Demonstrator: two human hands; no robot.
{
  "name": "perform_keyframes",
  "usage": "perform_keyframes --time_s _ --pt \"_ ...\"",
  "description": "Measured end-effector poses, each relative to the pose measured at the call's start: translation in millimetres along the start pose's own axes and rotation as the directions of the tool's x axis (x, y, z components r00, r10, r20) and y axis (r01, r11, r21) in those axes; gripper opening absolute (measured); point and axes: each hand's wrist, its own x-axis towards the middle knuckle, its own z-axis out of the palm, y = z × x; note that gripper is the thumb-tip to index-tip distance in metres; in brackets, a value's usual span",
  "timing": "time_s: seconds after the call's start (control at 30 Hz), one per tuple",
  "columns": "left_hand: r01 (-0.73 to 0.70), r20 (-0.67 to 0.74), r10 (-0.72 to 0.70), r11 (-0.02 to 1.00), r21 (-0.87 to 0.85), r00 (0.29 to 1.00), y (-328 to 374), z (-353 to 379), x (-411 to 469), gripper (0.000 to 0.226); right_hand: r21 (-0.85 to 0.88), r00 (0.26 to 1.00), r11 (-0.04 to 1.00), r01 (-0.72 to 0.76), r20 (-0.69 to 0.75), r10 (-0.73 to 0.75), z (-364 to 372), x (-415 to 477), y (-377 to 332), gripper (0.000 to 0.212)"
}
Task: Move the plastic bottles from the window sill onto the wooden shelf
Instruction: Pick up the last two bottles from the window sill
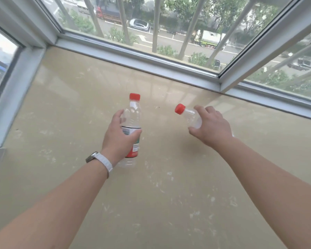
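Two clear plastic bottles with red caps are over the beige window sill [65,112]. My left hand [119,134] is wrapped around the middle of the upright bottle [133,112], which has a red and white label. My right hand [211,125] grips the second bottle [188,114] from above; that bottle is tilted with its cap pointing left, and most of its body is hidden under my hand. The wooden shelf is not in view.
White window frames [133,56] border the sill at the back and left, and an opened sash [258,49] juts in at the right. Behind the glass are vertical bars and a street far below. A white watch [99,161] is on my left wrist.
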Motion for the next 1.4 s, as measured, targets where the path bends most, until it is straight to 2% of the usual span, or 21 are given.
perform_keyframes --time_s 0.13,0.23,0.5,0.63,0.9,1.1,1.4 --pt "-0.026 0.035 0.031 0.989 -0.143 0.999 19.3 2.3 -27.6 0.083 0.296 0.998 0.954 -0.055 0.033 0.048 -16.1 -27.3 -17.9 0.069" --pt "-0.055 0.038 0.063 0.983 -0.177 0.997 33.7 -3.7 -46.1 0.083 0.538 0.997 0.84 -0.078 0.032 0.072 -30.1 -50.2 -31.1 0.069" --pt "-0.089 0.044 0.108 0.946 -0.313 0.993 67.3 -28.3 -97.9 0.073 0.813 0.986 0.565 -0.14 0.06 0.157 -74.8 -131.6 -54.0 0.058" --pt "-0.154 0.019 0.175 0.909 -0.388 0.984 89.0 -33.2 -133.6 0.072 0.863 0.99 0.492 -0.112 0.051 0.135 -92.3 -178.5 -51.8 0.057" --pt "-0.259 0.037 0.291 0.894 -0.365 0.956 121.4 -51.8 -221.8 0.078 0.911 0.992 0.412 -0.019 -0.033 0.12 -123.9 -269.6 -47.9 0.055" --pt "-0.336 0.021 0.366 0.873 -0.355 0.93 129.5 -82.0 -283.3 0.08 0.914 0.989 0.4 0.07 -0.115 0.089 -143.8 -333.7 -58.1 0.062" --pt "-0.447 0.075 0.492 0.837 -0.315 0.868 119.0 -122.6 -342.0 0.078 0.891 0.966 0.416 0.181 -0.241 0.096 -161.7 -418.7 -79.8 0.049"
